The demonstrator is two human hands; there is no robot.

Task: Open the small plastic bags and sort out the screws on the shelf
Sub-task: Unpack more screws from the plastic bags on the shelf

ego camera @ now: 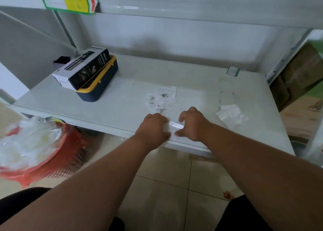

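1. Nearest me are my two bare forearms, reaching forward over the tiled floor to the front edge of the white shelf.
2. Low on the left, under the shelf, a red basket holds crumpled clear plastic.
3. At the shelf's left rear sits a navy box with a yellow rim, and a black-and-white spray bottle carton lies tilted across its top.
4. My left hand is closed, its fingers pinching the left end of a small plastic bag at the shelf's front edge.
5. Just beyond my hands, near the middle of the shelf, lie several more small clear bags in a loose cluster, with a few screws among them; whether the screws are in or out of the bags I cannot tell.
6. My right hand is curled narrow, gripping the right end of the same bag.
7. To the right, apart from the cluster, lies a heap of crumpled clear bags.
8. Far right, beside the shelf, stand cardboard boxes.
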